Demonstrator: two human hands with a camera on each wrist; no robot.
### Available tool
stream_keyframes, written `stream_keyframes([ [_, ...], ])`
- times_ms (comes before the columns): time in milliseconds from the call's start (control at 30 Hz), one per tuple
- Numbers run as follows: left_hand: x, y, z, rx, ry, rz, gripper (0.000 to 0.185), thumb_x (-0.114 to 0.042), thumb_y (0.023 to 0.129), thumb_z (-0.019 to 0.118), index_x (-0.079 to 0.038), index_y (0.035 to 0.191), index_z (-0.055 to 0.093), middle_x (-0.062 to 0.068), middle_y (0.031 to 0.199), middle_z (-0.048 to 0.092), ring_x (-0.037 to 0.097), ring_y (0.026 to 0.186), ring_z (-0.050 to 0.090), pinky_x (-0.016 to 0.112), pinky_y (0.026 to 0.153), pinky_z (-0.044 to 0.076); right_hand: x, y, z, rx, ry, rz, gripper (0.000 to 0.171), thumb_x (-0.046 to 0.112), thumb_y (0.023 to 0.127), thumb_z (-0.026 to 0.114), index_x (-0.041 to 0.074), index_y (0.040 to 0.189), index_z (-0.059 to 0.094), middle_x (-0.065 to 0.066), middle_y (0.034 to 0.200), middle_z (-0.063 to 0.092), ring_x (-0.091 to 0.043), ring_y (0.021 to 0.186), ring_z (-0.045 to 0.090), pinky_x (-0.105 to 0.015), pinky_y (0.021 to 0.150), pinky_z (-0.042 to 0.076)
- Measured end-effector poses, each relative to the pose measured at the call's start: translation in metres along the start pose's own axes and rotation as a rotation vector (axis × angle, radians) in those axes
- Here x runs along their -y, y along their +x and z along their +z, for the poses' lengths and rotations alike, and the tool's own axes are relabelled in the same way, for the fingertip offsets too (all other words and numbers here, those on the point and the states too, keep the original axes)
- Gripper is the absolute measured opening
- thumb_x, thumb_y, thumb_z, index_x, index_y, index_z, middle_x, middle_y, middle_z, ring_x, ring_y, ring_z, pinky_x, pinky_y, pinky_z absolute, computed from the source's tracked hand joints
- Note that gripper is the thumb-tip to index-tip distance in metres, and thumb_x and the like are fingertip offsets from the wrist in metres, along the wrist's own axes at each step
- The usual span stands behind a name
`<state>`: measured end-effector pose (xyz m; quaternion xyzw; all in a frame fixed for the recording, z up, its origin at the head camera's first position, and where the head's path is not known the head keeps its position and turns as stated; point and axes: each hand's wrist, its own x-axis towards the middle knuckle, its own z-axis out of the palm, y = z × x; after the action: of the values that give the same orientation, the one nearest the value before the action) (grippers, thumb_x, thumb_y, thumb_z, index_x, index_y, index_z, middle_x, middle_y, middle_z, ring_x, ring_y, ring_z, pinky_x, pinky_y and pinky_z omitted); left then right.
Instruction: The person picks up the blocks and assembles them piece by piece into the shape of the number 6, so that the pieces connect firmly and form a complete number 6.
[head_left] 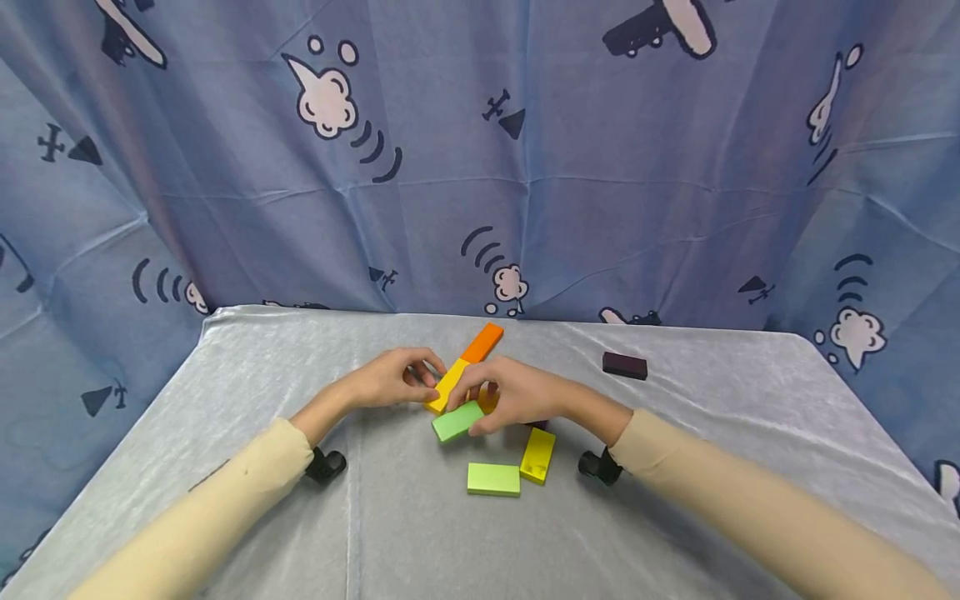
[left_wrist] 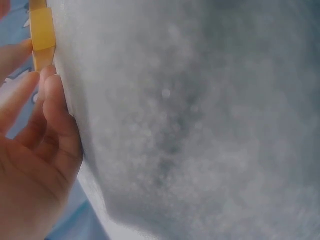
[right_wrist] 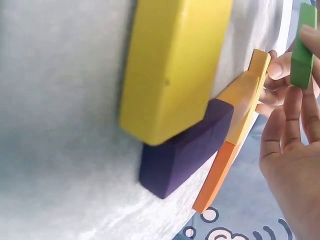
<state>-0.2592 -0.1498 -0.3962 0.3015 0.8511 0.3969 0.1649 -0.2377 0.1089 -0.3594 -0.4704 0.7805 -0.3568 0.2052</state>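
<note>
- A green block sits pinched between the thumb and fingers of a person's right hand, just beside the near end of an amber block.
- The left hand bends its fingers at that amber end; whether they pinch it, the views cannot tell.
- An orange block extends the amber one end to end.
- Nearer the camera, a second green block lies just beside a yellow block, a purple block at its far end.
- A dark block lies apart, right, on the cloth-covered tabletop.
</note>
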Motion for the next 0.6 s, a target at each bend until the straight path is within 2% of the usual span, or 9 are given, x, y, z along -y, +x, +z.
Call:
stream_keyframes([
  [300, 0.0, -0.001, -0.002, 0.011, 0.004, 0.038, 0.029, -0.008, 0.095, 0.074, -0.002, 0.122, 0.065, 0.004, 0.097, 0.066, 0.019, 0.086, 0.064, 0.033, 0.078, 0.054, 0.0, 0.016, 0.003, 0.082, -0.012, -0.023, 0.034, 0.004, 0.084, 0.084, 0.011, 0.116, 0.074, 0.007, 0.113, 0.068, -0.012, 0.102, 0.058, -0.037, 0.093, 0.049],
  [600, -0.001, -0.001, -0.002, 0.012, -0.007, 0.023, 0.029, -0.009, 0.095, 0.074, -0.003, 0.122, 0.065, 0.004, 0.098, 0.066, 0.02, 0.086, 0.065, 0.033, 0.077, 0.053, 0.007, 0.013, 0.011, 0.005, -0.022, 0.065, 0.033, 0.007, 0.084, 0.085, 0.009, 0.115, 0.073, 0.007, 0.109, 0.068, -0.013, 0.096, 0.06, -0.035, 0.088, 0.051],
])
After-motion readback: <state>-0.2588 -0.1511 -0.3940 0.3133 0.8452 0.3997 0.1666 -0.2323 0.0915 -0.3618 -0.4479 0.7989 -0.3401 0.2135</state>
